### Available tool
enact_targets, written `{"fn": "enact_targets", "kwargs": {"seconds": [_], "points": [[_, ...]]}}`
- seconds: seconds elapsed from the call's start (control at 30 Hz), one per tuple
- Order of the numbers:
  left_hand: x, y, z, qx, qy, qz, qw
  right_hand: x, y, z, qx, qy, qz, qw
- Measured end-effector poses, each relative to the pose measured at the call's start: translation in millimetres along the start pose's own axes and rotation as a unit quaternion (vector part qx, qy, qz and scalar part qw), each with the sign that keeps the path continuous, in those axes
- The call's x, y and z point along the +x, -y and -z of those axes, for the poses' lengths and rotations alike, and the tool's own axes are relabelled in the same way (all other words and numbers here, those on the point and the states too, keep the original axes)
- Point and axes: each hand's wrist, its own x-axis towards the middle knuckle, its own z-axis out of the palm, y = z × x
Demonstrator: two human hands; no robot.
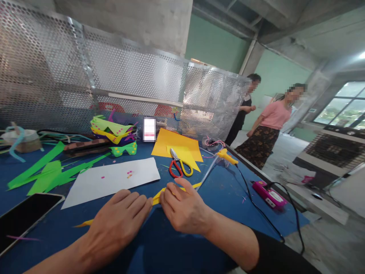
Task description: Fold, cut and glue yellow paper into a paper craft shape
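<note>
A narrow yellow paper strip (158, 196) runs between my two hands, low over the blue table (171, 247). My left hand (118, 213) is closed on its left part, and a pointed yellow end (85, 223) sticks out beyond that hand. The fingers of my right hand (184, 207) pinch the strip a little further right, where its other end shows past the knuckles. Just beyond my hands lie scissors (176, 169) with one red and one yellow handle, partly on yellow paper sheets (182, 142). White paper (114, 180) with small pink bits lies ahead of my left hand.
Left are green paper strips (59, 177), a phone (25, 219) and a stack of colourful paper masks (114, 131). A yellow glue gun (227, 156), its black cord and a magenta power strip (269, 195) lie right. Perforated metal (137, 72) borders the back; two people stand beyond.
</note>
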Motion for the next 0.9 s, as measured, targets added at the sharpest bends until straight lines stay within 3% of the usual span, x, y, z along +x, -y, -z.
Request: {"fn": "enact_targets", "kwargs": {"seconds": [0.17,0.43,0.7,0.8,0.9], "points": [[-0.1,5.9,-3.5,0.023,0.004,-0.018,1.0,-4.4,-6.7,-15.4,0.013,-0.041,-0.006,0.999],[0.5,15.7,2.1,0.025,0.02,-0.026,0.999,-10.4,-24.8,-14.9,-0.001,-0.044,-0.014,0.999],[4.6,22.9,8.2,0.088,0.019,-0.024,0.996,-20.6,-51.9,-14.3,-0.043,-0.052,-0.097,0.993],[3.6,27.0,6.6,0.128,0.0,-0.009,0.992,-30.1,-65.0,-16.7,-0.024,-0.05,-0.204,0.977],[3.8,28.6,8.8,0.155,-0.033,0.005,0.987,-29.3,-60.5,-20.5,0.111,-0.054,-0.397,0.91]]}}
